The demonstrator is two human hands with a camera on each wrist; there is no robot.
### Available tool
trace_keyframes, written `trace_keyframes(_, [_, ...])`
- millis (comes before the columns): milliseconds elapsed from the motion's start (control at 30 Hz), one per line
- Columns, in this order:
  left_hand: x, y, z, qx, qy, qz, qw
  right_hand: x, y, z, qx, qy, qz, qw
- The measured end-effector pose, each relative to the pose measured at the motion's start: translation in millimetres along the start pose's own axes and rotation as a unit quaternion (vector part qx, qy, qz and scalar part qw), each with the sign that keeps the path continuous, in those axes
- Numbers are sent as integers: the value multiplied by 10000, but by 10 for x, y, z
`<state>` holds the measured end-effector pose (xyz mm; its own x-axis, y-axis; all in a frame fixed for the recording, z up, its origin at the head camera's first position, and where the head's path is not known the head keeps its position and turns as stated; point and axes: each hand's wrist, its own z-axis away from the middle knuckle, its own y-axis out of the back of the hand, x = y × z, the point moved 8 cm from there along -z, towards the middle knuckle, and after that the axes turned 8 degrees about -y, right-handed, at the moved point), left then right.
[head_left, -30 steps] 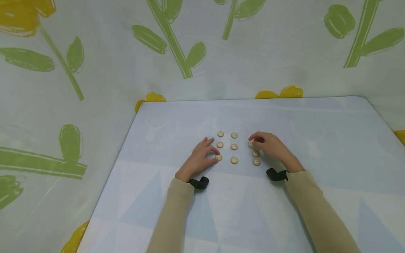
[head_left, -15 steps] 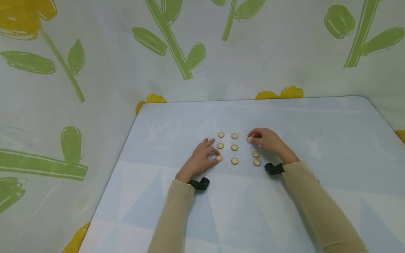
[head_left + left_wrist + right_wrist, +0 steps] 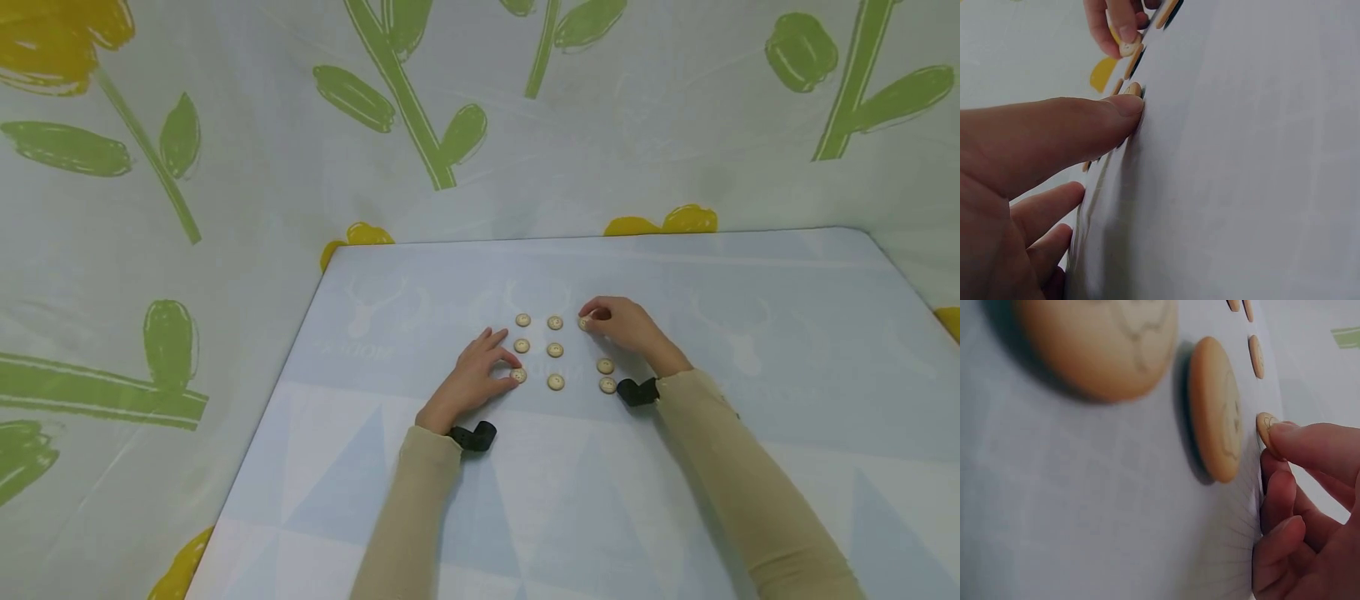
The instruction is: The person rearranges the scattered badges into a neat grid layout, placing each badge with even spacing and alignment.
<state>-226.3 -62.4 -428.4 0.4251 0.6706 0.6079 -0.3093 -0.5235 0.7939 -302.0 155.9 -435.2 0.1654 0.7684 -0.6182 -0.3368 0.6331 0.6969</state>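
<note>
Small round pale wooden discs with dark line drawings lie on the table. My left hand (image 3: 474, 375) pinches the near-left disc (image 3: 518, 376) between thumb and index finger, its other fingers spread; the left wrist view shows that disc's edge (image 3: 1134, 90) at the thumb tip. On the far right, my right hand (image 3: 628, 327) pinches another disc (image 3: 583, 322), partly covered by its fingers, level with the far row. In the right wrist view the thumb presses on this disc's face (image 3: 1264, 427), while two discs stand large in front, the nearer (image 3: 1215, 409) beside the curled fingers.
Between the hands lie a far-left disc (image 3: 522, 320) and a middle column of discs (image 3: 555, 349). Two discs (image 3: 605, 366) sit below the right hand, near the black wrist camera (image 3: 637, 392). A patterned cloth covers the table (image 3: 585, 500); a flowered curtain (image 3: 247, 167) hangs behind.
My right hand has moved away from me and a little left, sliding its disc apart from the two discs below. My left hand stays in place.
</note>
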Motion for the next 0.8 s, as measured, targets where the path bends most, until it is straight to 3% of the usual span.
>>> trace_keyframes(433, [13, -10, -6, -12, 52, -7, 10000, 6, -13, -26, 125, -29, 98, 9999])
trace_keyframes(800, [13, 6, 1, 59, -26, 54, 10000, -30, 0, 2, -24, 135, 69, 9999])
